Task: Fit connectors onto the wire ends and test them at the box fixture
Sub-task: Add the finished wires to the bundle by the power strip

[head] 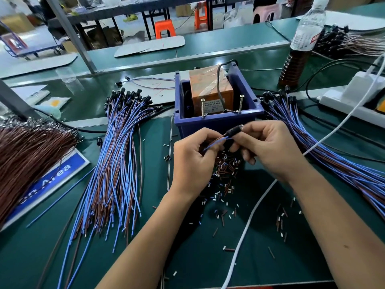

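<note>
Just in front of the blue box fixture (216, 122), both hands hold one wire assembly. My right hand (268, 149) pinches its black connector (234, 131), which points up towards the box. My left hand (194, 161) pinches the blue and brown wire pair (216, 141) running out of that connector. The box holds an orange unit (210, 88) with two upright screws (202, 107) at its front wall. A pile of blue and brown wires with black connectors (116, 155) lies to the left, and another such pile (325, 147) to the right.
Small cut sleeve pieces (226, 176) litter the green mat below my hands. A white cable (258, 205) crosses the mat on the right. A brown wire bundle (27, 155) lies far left. A bottle (300, 49) and a white power strip (354, 99) stand at back right.
</note>
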Demonstrator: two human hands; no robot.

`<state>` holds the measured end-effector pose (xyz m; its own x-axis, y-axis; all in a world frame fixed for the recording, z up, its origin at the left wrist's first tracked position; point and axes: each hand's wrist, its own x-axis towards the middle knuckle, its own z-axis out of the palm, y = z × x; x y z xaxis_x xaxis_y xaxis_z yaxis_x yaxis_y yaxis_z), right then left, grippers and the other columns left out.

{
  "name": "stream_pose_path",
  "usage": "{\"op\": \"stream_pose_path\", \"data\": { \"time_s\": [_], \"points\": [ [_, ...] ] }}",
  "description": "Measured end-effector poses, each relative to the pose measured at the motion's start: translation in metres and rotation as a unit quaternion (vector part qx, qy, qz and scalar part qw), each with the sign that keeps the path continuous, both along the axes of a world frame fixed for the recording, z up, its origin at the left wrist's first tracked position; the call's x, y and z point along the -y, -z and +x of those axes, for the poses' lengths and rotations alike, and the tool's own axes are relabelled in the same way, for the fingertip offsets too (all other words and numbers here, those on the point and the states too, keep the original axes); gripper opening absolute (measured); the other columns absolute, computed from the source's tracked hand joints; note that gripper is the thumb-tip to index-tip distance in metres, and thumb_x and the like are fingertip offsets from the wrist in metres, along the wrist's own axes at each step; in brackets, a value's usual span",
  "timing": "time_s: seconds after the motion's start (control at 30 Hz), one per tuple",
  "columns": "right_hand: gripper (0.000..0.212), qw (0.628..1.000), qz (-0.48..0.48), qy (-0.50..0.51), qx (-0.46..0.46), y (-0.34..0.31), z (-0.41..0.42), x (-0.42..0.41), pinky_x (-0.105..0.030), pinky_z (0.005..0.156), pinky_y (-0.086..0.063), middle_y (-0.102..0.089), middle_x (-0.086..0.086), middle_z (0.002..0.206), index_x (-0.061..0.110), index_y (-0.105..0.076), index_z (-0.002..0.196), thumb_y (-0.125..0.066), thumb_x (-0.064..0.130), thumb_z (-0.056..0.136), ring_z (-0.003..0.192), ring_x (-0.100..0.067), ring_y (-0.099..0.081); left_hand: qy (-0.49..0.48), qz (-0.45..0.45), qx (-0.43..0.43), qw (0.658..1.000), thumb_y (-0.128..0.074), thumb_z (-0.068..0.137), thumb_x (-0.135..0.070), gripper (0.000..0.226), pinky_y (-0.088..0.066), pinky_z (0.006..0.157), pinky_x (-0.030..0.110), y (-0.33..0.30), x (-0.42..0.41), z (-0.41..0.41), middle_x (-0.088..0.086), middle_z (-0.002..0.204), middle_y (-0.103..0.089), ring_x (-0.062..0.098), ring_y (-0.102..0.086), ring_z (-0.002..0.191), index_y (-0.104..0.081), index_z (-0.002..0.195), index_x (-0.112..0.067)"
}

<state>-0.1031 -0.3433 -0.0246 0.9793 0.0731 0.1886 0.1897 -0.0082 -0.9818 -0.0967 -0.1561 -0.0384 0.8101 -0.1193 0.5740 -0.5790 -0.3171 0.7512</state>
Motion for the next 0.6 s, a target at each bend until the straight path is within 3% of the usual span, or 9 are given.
{"op": "stream_pose_path", "data": {
  "time_s": [0.17, 0.33, 0.47, 0.6],
  "points": [
    [0.013, 1.000, 0.004, 0.009, -0.025, -0.0026, -0.0015, -0.0026, -0.022, 0.041, -0.043, -0.075, -0.017, 0.073, 0.004, -0.074, 0.085, -0.070, 0.009, 0.097, 0.045, -0.015, -0.054, -0.001, -0.025, 0.007, 1.000, -0.071, 0.091, -0.002, 0.015, -0.057, 0.072, 0.029, 0.0002, -0.0006, -0.0003, -0.009, 0.081, -0.073, 0.015, -0.073, 0.079, -0.075, 0.092, -0.017],
    [0.022, 0.997, 0.025, 0.008, -0.079, -0.0035, -0.0012, -0.0027, -0.022, 0.043, -0.047, -0.075, -0.015, 0.074, 0.019, -0.081, 0.074, -0.074, 0.012, 0.093, 0.048, -0.014, -0.059, -0.004, -0.026, 0.025, 0.999, -0.071, 0.089, 0.004, 0.015, -0.057, 0.073, 0.028, -0.0005, -0.0004, -0.0018, -0.006, 0.084, -0.074, 0.016, -0.072, 0.081, -0.075, 0.093, -0.010],
    [0.014, 0.989, 0.069, -0.009, -0.129, -0.0053, -0.0021, -0.0023, -0.020, 0.042, -0.046, -0.073, -0.012, 0.071, 0.013, -0.079, 0.074, -0.079, 0.027, 0.075, 0.048, -0.011, -0.057, -0.008, -0.027, 0.020, 0.999, -0.072, 0.090, 0.002, 0.013, -0.058, 0.072, 0.032, -0.0015, 0.0015, -0.0035, -0.005, 0.084, -0.073, 0.015, -0.072, 0.080, -0.075, 0.093, -0.009],
    [0.015, 0.990, 0.082, -0.007, -0.113, -0.0038, -0.0014, -0.0022, -0.019, 0.042, -0.045, -0.071, -0.010, 0.067, 0.013, -0.076, 0.074, -0.074, 0.014, 0.089, 0.047, -0.009, -0.056, -0.033, -0.008, 0.023, 0.999, -0.070, 0.089, 0.001, 0.013, -0.057, 0.066, 0.039, -0.0017, 0.0006, -0.0036, -0.007, 0.079, -0.072, 0.017, -0.071, 0.076, -0.073, 0.089, -0.012]
  ]
}}
